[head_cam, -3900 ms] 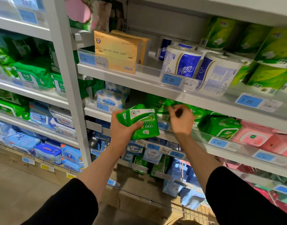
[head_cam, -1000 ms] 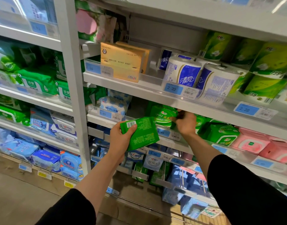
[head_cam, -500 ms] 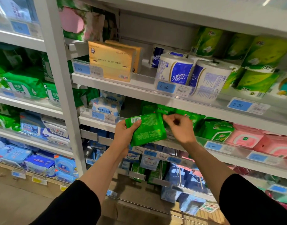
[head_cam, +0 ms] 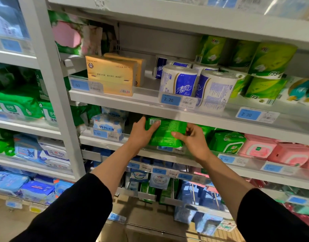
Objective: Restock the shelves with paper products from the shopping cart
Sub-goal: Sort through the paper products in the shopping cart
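Note:
A green tissue pack (head_cam: pixel 165 132) stands at the front of the middle shelf (head_cam: pixel 115 145), its printed back facing me. My left hand (head_cam: pixel 141 132) grips its left edge, thumb across the barcode corner. My right hand (head_cam: pixel 193 139) holds its right side, fingers on the front face. More green packs (head_cam: pixel 227 141) sit just to the right on the same shelf. The shopping cart is out of view.
Blue wipe packs (head_cam: pixel 108 127) stand left of the green pack and pink packs (head_cam: pixel 260 147) further right. The shelf above carries orange tissue boxes (head_cam: pixel 110 75) and toilet rolls (head_cam: pixel 179 81). A white upright post (head_cam: pixel 50 84) divides the bays. Hanging packs fill the lower rails.
Earlier my left hand held two green packs; now one. Both hands have moved that pack up and forward from in front of the shelf edge into the middle shelf.

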Tool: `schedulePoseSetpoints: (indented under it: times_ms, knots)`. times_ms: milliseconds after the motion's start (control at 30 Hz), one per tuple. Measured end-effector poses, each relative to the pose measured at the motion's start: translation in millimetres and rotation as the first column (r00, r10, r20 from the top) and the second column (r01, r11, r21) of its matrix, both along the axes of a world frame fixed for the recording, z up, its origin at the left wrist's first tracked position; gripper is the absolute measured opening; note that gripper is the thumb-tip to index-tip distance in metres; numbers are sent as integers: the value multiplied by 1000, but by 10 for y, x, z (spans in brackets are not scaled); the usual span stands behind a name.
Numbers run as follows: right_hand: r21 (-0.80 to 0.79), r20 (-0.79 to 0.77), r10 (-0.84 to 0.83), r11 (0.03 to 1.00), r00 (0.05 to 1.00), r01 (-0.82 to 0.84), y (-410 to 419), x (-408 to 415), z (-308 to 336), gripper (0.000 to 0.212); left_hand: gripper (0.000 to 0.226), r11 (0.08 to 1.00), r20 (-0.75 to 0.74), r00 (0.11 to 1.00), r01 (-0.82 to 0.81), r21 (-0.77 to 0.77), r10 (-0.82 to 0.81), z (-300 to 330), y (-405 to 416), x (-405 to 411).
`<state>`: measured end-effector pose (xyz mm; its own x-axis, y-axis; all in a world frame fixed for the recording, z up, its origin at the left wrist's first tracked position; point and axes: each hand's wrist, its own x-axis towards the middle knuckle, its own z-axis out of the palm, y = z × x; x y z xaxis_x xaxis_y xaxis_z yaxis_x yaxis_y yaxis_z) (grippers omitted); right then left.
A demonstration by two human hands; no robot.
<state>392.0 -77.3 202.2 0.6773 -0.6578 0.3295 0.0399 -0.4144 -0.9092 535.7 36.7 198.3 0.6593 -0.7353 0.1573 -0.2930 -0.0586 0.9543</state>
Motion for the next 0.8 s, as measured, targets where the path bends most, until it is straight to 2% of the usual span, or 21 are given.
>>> schedulePoseSetpoints:
  times_ms: [67,100,167,200,267,367,433,500,533,600,667,700,767,800]
  knots:
    - [-7,13,-23,1000,1000,23,-29,14,-58,47,76,996,5,1000,-26,81,26,0,40,-52]
    - [-18,12,-25,1000,1000,25,-25,17,-82,45,73,992,-3,999,-48,120,49,-13,58,-76]
    - [40,-6,-22,999,1000,22,-17,14,-170,28,72,988,-54,995,-74,133,82,-50,104,-94]
    - [72,-14,-13,997,1000,14,-3,13,-208,31,73,989,-107,990,-77,130,91,-61,128,-99]
    - [85,-29,-11,996,1000,14,33,35,-255,48,68,998,-303,953,-5,69,26,-87,166,-90]
    - [68,0,13,998,1000,-13,104,80,-260,44,38,995,-435,898,28,-92,-66,-130,185,-91]
    - [74,15,62,995,998,-63,133,92,-260,40,16,983,-429,901,-14,-183,-68,-140,210,-92]
    - [100,22,116,988,993,-118,142,63,-248,46,9,977,-382,922,-29,-213,-56,-185,247,-42]
    - [154,42,171,972,984,-176,152,29,-226,45,9,975,-361,932,-40,-218,-43,-202,280,-24]
    - [289,111,254,917,961,-276,147,-25,-191,29,27,957,-347,937,-65,-282,-38,-241,341,19]
    - [332,109,229,909,967,-253,114,-42,-180,19,39,934,-329,942,-59,-353,-66,-269,377,54]
    - [338,53,203,918,978,-209,114,-25,-176,26,34,925,-308,947,-37,-377,-87,-261,384,51]
    - [415,-77,206,896,975,-157,129,33,-204,63,26,921,-264,957,10,-389,-122,-245,376,16]
    - [501,-92,227,852,970,-152,156,60,-216,77,31,923,-255,957,30,-384,-137,-238,367,-1]
